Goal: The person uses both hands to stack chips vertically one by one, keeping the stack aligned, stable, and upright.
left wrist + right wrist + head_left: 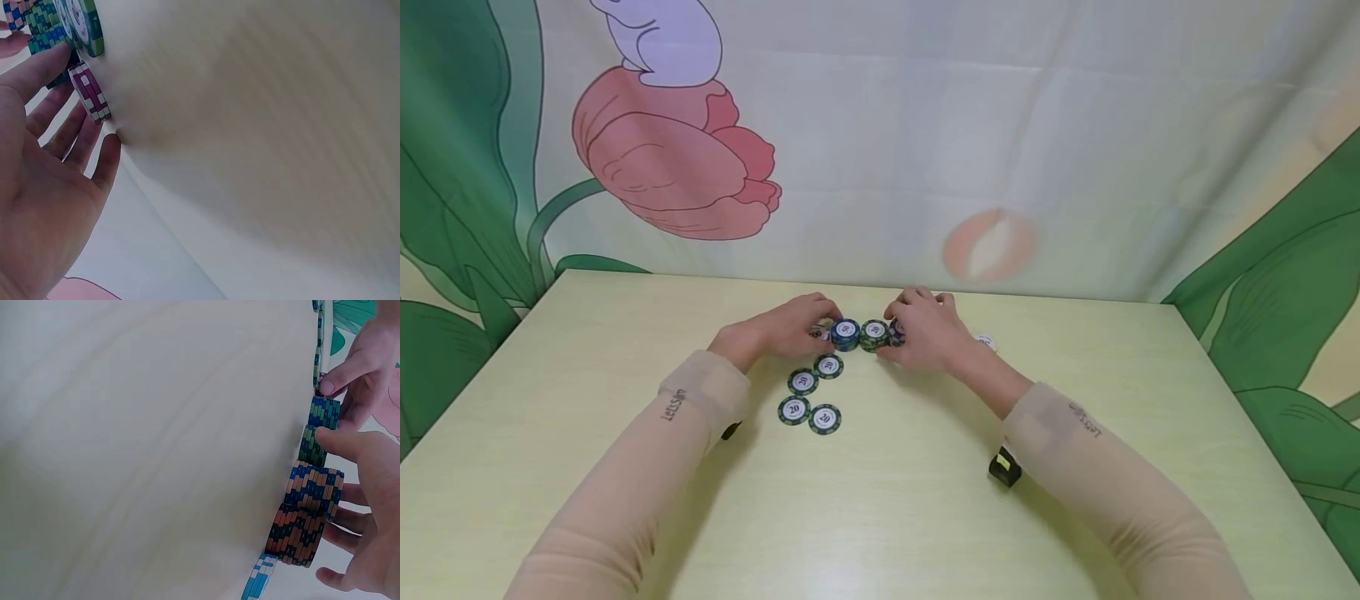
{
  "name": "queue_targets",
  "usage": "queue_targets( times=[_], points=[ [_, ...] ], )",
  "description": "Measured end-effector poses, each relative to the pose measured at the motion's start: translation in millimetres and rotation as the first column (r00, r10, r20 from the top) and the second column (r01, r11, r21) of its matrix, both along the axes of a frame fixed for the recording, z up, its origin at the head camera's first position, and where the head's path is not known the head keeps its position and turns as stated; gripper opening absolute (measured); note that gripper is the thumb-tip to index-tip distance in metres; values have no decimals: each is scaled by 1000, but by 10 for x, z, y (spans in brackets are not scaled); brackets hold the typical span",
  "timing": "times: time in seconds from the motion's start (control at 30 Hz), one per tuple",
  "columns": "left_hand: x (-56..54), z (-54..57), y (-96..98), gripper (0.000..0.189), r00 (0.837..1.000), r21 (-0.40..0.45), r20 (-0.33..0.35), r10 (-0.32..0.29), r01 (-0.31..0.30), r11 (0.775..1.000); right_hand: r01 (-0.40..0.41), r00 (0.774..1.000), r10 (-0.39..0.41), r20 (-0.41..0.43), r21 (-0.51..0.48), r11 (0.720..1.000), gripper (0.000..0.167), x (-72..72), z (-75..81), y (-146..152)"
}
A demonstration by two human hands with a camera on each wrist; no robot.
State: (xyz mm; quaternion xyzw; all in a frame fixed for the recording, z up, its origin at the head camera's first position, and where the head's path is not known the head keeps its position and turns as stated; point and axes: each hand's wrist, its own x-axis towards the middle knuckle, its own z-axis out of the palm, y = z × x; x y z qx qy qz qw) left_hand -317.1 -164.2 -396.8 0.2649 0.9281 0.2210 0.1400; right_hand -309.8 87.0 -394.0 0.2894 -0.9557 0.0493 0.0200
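Poker chips stand in a row of stacks near the far side of the table. My left hand (790, 325) pinches a blue stack (846, 333) marked 50 between thumb and fingers. A short purple-and-white stack (89, 92) sits beside those fingers. My right hand (928, 329) holds the green stack (874, 333) next to it, thumb on the near side (337, 442). Under the right palm, partly hidden in the head view, are an orange-and-blue stack (314, 489) and an orange-and-black stack (297, 536). The blue and green stacks touch or nearly touch.
Several loose green chips marked 20 (825, 419) lie on the table (880, 517) in front of the left hand. Light blue-and-white chips (258, 579) end the row at the right. A printed curtain (880, 150) hangs behind the table's far edge.
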Motion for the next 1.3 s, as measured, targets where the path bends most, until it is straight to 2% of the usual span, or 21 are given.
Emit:
queue_targets(
  times=[0.3, 0.6, 0.8, 0.9, 0.97, 1.03, 1.13, 1.2, 1.3],
  points=[
    [66, 71, -13, 52, 1000, 13, 25, -8, 8, 1000, 1, 998, -3, 70, 32, 999, 52, -26, 5, -61],
    [200, 149, -42, 63, 999, -48, 15, 45, -44, 998, 5, 997, -6, 83, 10, 1000, 47, -23, -2, -82],
    [356, 243, -28, 58, 989, -118, -95, 114, -125, 985, 0, 995, -1, 95, 9, 1000, 48, -25, -1, -90],
    [435, 301, 9, 43, 981, -143, -163, 100, -124, 982, 4, 995, -4, 102, -1, 1000, 48, -34, 1, -77],
    [488, 346, 44, 32, 983, -145, -164, 76, -101, 984, 9, 994, -8, 107, -9, 1000, 47, -48, 0, -69],
    [539, 381, 82, 22, 990, -148, -133, 46, -66, 987, 14, 993, -12, 114, -16, 1000, 47, -61, 1, -63],
    [619, 422, 139, 17, 1000, -159, -28, 0, -4, 987, 12, 993, -9, 121, -19, 1000, 45, -75, -3, -55],
    [670, 427, 166, 17, 999, -171, 30, -44, 49, 984, 7, 992, -4, 124, -21, 1000, 44, -77, -11, -51],
    [745, 424, 195, 21, 987, -185, 124, -103, 124, 975, -6, 992, 9, 125, -24, 1000, 43, -80, -35, -46]
  ],
)
